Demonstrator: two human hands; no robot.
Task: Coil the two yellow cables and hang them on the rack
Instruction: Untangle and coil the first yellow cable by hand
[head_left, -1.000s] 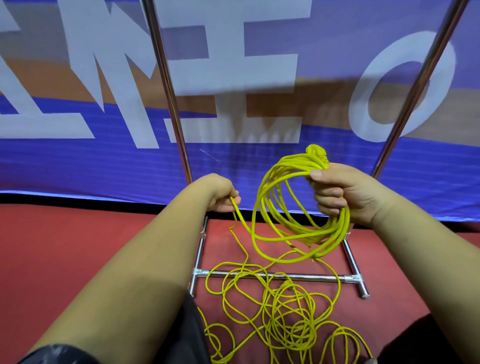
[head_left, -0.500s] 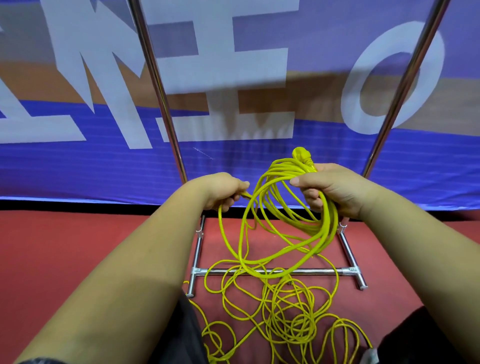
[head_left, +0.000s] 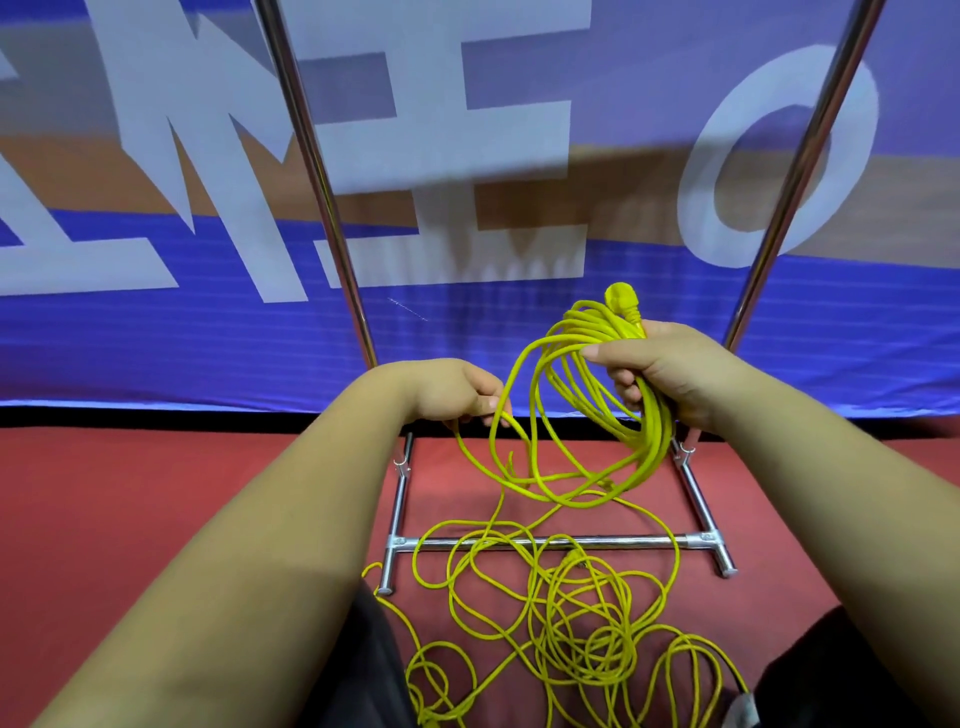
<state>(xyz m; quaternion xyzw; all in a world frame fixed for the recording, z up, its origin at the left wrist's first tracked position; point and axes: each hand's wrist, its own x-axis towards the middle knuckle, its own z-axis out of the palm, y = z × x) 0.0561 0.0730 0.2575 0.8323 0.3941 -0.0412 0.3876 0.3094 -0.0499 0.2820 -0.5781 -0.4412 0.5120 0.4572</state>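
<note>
Status: mid-coil on what looks like cable 1. The right hand (head_left: 670, 374) grip is wrapped tight round a bundle of thin yellow cable loops (head_left: 653, 444), held up in front of the rack, w/ a yellow moulded plug (head_left: 622, 304) poking out above the thumb. The left hand (head_left: 457, 397) grip has fingers curled, pinching the feed strand (head_left: 477, 461) just beside the bundle; the strand drops from there toward the floor. Rest of the yellow cable is a loose tangled pile (head_left: 587, 623) on the red floor (head_left: 156, 519), lying over and in front of the base crossbar (head_left: 623, 542) of the chrome tube rack. Can't tell if the pile is 1 cable or 2, or where the 2nd starts. Rack uprights (head_left: 324, 208) are bare as far as the frame shows; top rail is out of view, so nothing confirmed hung. Blue banner w/ white lettering (head_left: 156, 338) sits behind the rack. Est. progress: several loops made, lots of slack on the floor, so first coil prob. under half done. To do: finish loops, hang the coil, repeat for cable 2. Risk imo: pile looks knotty, feed may snag on the crossbar.
</note>
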